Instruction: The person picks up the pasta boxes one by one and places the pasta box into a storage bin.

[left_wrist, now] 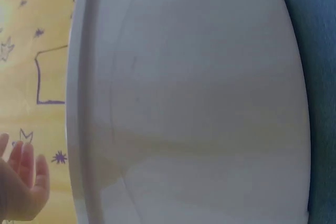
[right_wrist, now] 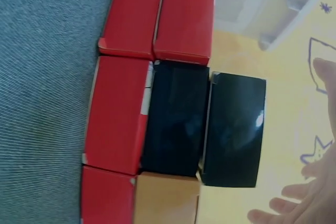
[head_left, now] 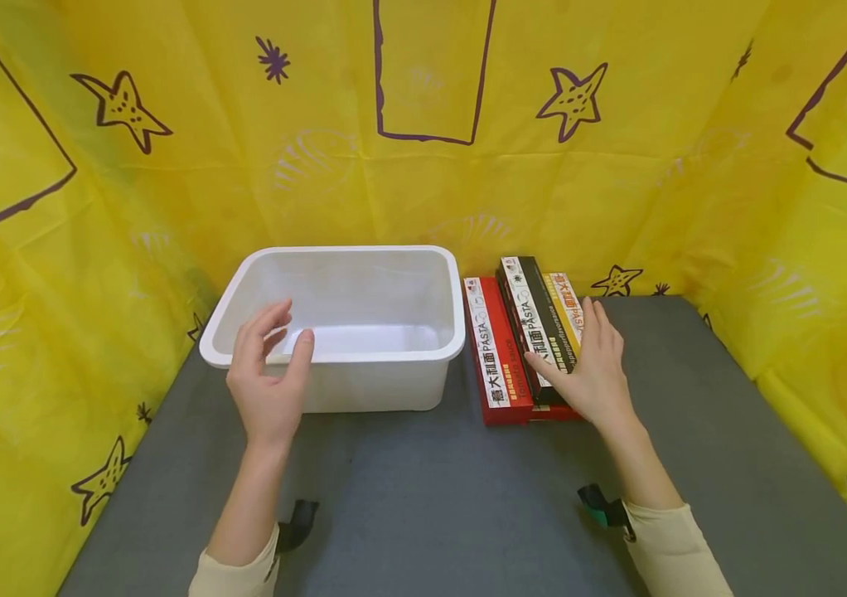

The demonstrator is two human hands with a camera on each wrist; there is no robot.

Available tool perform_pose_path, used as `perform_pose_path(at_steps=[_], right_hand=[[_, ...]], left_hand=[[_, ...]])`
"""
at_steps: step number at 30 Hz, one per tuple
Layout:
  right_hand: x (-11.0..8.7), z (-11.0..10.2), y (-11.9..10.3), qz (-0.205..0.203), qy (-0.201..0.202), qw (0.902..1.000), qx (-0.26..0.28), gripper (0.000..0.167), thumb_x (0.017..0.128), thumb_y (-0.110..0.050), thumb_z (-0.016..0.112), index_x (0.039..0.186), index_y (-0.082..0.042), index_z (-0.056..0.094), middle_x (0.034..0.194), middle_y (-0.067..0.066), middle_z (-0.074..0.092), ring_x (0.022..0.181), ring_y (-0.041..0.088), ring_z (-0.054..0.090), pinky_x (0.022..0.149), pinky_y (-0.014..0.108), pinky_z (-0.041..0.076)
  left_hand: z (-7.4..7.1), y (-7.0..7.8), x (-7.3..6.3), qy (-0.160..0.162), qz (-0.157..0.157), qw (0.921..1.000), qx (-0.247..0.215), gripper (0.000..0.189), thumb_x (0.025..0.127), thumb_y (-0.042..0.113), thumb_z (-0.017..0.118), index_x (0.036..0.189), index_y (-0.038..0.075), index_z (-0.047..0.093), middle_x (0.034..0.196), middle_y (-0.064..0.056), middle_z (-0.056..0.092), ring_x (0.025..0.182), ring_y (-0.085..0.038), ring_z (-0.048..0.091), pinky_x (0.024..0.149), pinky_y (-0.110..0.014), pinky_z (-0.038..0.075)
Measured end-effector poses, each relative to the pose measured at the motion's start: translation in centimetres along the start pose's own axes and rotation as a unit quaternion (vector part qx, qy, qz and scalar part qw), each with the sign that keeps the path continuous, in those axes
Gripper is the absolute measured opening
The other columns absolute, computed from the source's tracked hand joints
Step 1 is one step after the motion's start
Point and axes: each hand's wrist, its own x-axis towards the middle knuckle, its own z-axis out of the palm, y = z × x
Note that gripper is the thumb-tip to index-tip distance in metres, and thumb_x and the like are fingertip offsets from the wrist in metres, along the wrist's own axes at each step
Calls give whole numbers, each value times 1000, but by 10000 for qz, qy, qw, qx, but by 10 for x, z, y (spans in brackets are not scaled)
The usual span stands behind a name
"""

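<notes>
Pasta boxes (head_left: 524,340) partly under right hand (head_left: 593,365)

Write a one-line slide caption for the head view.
Left hand open at the white bin; right hand rests on stacked pasta boxes on a grey table.

on the table (head_left: 423,497) a tub (head_left: 334,361) stands left of a stack of pasta boxes (head_left: 520,348); the left hand (head_left: 268,373) hovers at the tub's near rim, the right hand (head_left: 595,369) rests on the stack.

Cream long sleeves, dark wrist-mounted cameras, bare hands
</notes>
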Motion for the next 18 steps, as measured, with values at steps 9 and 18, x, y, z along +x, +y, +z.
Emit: perform_pose_path(at_steps=[9,18], right_hand=[[-5,6,8,-45,59,9999,103,113,77,-54,75,155,-4,9,155,22,19,135,44,20,98,65,32],[-11,13,15,-116,27,9998,153,112,73,-47,81,151,4,18,145,29,28,128,48,26,99,62,30]], left_hand=[[-11,12,-12,-776,-2509,9332,-2454,13,95,4,61,103,-4,67,87,-7,70,71,-17,66,75,-28,56],[-20,-2,-24,-2191,-3503,8734,-2576,14,100,9,55,102,9,68,95,-3,72,82,-15,69,83,-30,55]])
